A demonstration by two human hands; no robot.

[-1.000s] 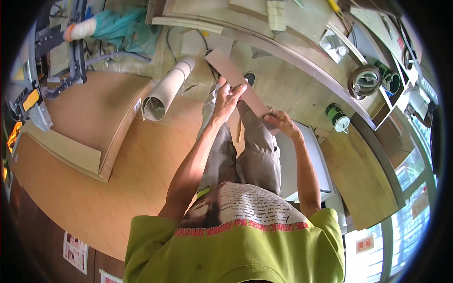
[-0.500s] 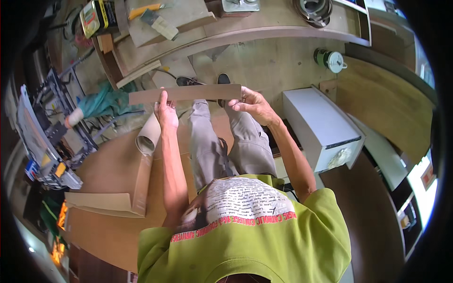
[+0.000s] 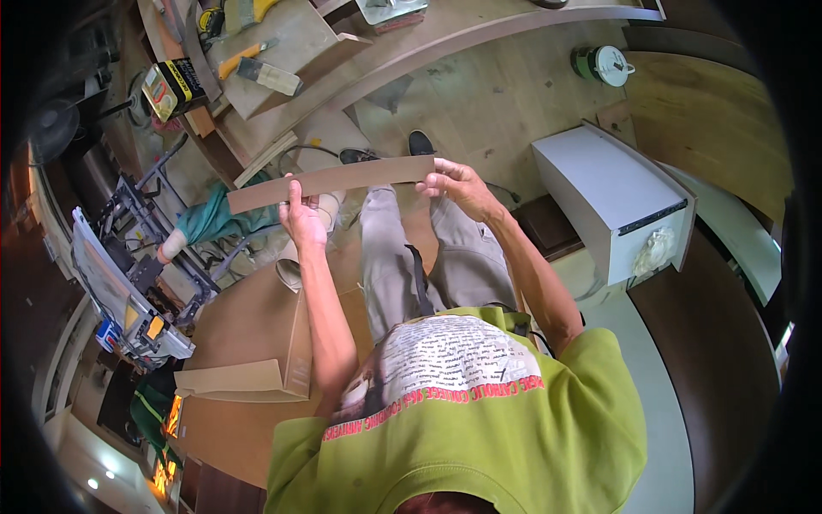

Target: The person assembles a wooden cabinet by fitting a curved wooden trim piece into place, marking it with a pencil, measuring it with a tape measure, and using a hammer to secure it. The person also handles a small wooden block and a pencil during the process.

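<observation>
A brown strip (image 3: 360,177) is held out at full length

Nearest the camera, a lime-green T-shirt (image 3: 462,437) is worn, its pale chest panel covered in dark and red print. Just beyond, the brown strip is stretched from left to right in front of the body and held clear of the floor (image 3: 501,107). Toward its left end, the strip is clasped in the grip of the left hand (image 3: 304,223), the thumb laid over its face and the other fingers partly hidden behind it. At the right end, the strip is pinched between thumb and fingers by the right hand (image 3: 462,187), whose grip is narrowed on that edge.

Below, grey trousers (image 3: 390,248) are seen, with dark shoes (image 3: 419,143) set on the floor. At the left, a cardboard box (image 3: 257,330) is partly covered by the left forearm. At the right, a white cabinet (image 3: 616,188) is placed, a crumpled pale bag (image 3: 655,251) seen at its near end. Farther left, metal-framed equipment (image 3: 124,274) is flanked by teal sheeting (image 3: 214,216).

At the far side, a bench (image 3: 488,15) is strewn with tools, an orange-handled one (image 3: 244,60) among them, and a yellow-and-black tin (image 3: 174,90) is seen near its left end. Farther right, a green can (image 3: 603,66) with a white lid is stood near a wooden board (image 3: 711,120).
</observation>
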